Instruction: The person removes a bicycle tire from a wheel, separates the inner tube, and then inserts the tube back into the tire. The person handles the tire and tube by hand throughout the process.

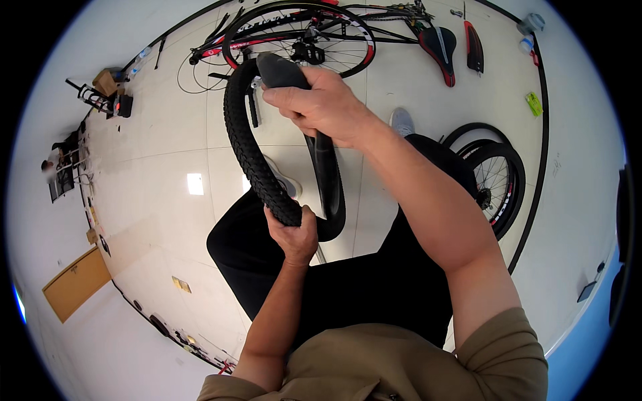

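Near the white-lettered frame (267, 22), the left hand (293, 235) clamps knobbly tyre (246, 147), the right hand (322, 103) smooth rubber (282, 71).

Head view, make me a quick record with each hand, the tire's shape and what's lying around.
Left hand: grips the knobby bicycle tire at its near end
Right hand: grips smooth black rubber at the far end; tube or tire lining, unclear
Tire shape: long, narrow loop
Ahead: black-and-red bicycle saddle
Right side: spoked bicycle wheel
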`<state>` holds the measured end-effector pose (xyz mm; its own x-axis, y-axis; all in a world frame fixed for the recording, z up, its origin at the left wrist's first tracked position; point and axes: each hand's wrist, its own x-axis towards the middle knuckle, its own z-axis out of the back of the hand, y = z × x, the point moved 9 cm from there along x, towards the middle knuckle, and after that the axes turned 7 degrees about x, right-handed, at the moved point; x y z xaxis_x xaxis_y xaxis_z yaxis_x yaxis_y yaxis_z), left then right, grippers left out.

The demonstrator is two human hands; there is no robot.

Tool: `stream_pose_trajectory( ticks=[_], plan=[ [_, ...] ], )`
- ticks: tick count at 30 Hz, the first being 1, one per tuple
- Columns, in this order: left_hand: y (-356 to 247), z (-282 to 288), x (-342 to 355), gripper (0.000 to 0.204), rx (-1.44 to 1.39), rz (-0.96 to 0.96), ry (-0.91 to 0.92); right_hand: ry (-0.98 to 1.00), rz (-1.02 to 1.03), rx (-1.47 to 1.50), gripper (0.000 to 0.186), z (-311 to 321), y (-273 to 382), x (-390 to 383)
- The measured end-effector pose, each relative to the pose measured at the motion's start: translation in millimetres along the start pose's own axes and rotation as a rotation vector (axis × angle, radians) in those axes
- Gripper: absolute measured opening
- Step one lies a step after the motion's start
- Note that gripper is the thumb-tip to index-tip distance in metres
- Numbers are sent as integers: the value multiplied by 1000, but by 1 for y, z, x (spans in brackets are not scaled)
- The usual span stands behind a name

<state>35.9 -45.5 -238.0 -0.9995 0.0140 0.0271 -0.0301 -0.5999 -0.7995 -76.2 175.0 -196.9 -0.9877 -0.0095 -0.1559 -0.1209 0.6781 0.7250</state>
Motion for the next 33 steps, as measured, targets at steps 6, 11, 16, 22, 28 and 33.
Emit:
stream_pose_trajectory(
  ticks=[6, 11, 16, 22, 28, 33],
  plan=[
    [43, -23, 2, 40, -244, 232, 97, 121, -15, 76, 22, -15, 28, -19],
    [57, -24, 17, 59, -326, 344, 186, 155, -8, 59, 31, -10, 34, -22],
    [37, -18, 49, 34, -594, 436, 210, 161, -25, 8, 31, -6, 33, -25],
    [17, -14, 110, 31, -725, 522, 265, 33, -42, -156, 29, 5, 21, -21],
    [23, -17, 107, 28, -682, 539, 303, -74, -129, -289, 32, 20, -15, -6],
    [30, -7, 96, 33, -749, 588, 299, -69, -226, -268, 33, 14, -24, -1]
  ],
)
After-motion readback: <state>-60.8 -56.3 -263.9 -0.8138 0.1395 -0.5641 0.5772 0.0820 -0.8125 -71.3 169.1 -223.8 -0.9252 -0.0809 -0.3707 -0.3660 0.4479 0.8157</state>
